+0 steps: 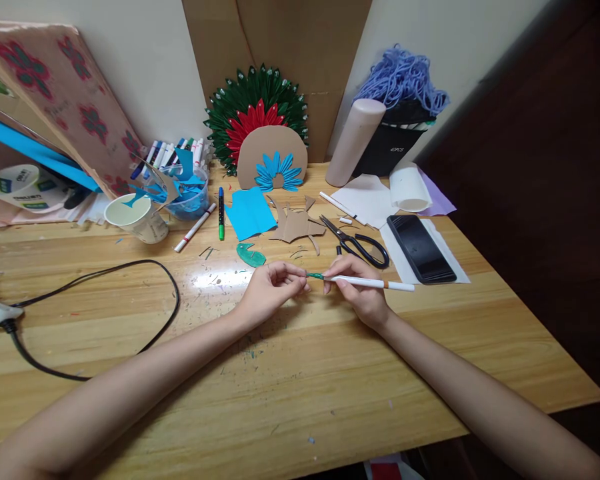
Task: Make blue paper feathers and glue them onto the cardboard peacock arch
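Above the middle of the table, my left hand (276,287) pinches the end of a small, narrow green piece (315,275). What it is made of is too small to tell. My right hand (360,293) grips a white marker (367,283) with an orange band, its tip pointing left and meeting the green piece. Just beyond my left hand lies a green, bird-head-shaped cutout (251,255). Black-handled scissors (356,243) rest open-bladed behind my right hand, near torn cardboard scraps (297,227).
A cardboard disc with blue petals (279,172) leans before a green and red paper fan (260,107). A paper cup (137,217) and a tub of blue scraps (187,200) stand left. A phone (421,248) lies right; a black cable (175,280) loops at left.
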`<state>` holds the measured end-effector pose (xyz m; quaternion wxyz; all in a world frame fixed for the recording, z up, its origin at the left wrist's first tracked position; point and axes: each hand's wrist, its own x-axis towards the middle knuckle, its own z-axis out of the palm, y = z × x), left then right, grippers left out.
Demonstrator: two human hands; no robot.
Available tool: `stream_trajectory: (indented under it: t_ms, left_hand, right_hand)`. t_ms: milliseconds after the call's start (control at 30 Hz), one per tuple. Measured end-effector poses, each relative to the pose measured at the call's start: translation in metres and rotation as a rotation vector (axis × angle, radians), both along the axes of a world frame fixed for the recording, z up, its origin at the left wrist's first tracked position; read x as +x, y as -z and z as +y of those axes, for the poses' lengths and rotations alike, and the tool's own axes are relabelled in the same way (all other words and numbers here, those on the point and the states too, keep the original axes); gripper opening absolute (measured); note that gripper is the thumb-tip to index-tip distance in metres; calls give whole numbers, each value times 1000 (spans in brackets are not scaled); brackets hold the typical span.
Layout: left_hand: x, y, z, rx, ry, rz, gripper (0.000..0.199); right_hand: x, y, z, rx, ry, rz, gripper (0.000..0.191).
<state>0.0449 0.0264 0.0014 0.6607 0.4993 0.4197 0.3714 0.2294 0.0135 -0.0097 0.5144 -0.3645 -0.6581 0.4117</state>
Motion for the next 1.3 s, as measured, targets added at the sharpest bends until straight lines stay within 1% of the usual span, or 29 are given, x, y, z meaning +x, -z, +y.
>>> stream_trajectory:
  t_ms: [167,400,567,700,833,967,1133,1200,1300]
  left_hand:
    - [1,1,0,-11,3,-9,18]
    - [1,-1,0,-6,0,5,19]
    - [2,-3,0,-20,-8,0,18]
    - [1,-2,0,-4,1,15,19]
    - [0,-1,0,3,10,21,19]
    - [0,0,-1,2,11,28,19]
    - [1,0,-1,-4,-4,21,18]
    - [0,0,0,-3,-1,24,18]
    - [0,-1,0,-6,2,45,20]
  right_hand:
    - [1,2,0,-33,-43,-16,11]
    - [1,3,0,-27,-17,-11,12]
    - [1,4,0,-31,-61,-27,12]
    - [0,3,0,-32,-13,-36,14]
    - [1,2,1,-25,-18,-31,15]
    - [2,2,1,4,13,-18,14]
    - [-1,4,-1,-4,-35,-43,13]
    - [-3,1,-2,19,9,-40,12]
    - [5,-13,3,109,178,-80,15]
